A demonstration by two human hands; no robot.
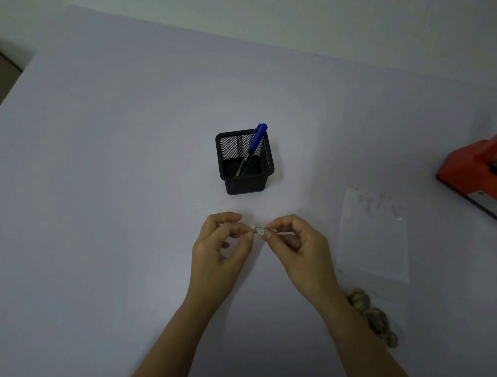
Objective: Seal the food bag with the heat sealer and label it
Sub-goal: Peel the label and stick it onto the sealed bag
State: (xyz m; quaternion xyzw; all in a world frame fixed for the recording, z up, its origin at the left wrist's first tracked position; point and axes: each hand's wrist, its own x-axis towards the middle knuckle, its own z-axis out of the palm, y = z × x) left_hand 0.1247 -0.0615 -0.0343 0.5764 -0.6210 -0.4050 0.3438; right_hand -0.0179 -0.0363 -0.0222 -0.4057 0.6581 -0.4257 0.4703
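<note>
A small white label [259,230] with dark writing is pinched between both hands above the table. My left hand [221,246] grips its left end and my right hand [296,243] grips its right end, thumb and forefinger each. A clear food bag [372,240] lies flat on the table to the right of my right hand, with round brownish pieces of food [372,317] at its near end, partly hidden by my right forearm. The orange heat sealer [480,172] sits at the right edge of the view, cut off by the frame.
A black mesh pen holder [244,163] stands just beyond my hands, with a blue-capped marker [252,148] leaning inside it. The pale table [113,194] runs to a wall at the back and drops off at the far left corner.
</note>
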